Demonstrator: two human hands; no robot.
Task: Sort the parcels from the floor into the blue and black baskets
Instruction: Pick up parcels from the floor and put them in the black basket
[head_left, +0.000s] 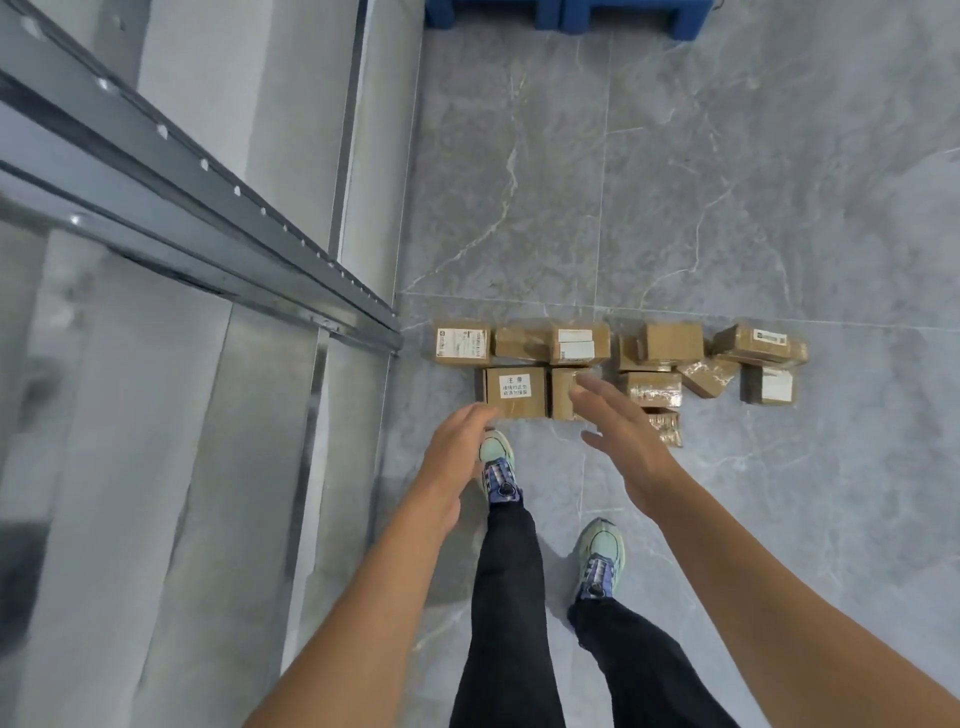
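Left hand (457, 457) and right hand (623, 441) hover above the parcels (514, 392) — fingers loose, holding nothing. A metal rack (208, 182) lines the floor's (727, 182) left edge.

blue plastic base (566, 13) half beyond the top edge, taped parcel (667, 427) partly behind right hand (623, 441)

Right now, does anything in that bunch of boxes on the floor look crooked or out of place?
On the right side, a tape-wrapped parcel lies turned at an angle among its neighbours, and the labelled parcel at the far right sits skewed. The boxes on the left lie square. No damage shows.
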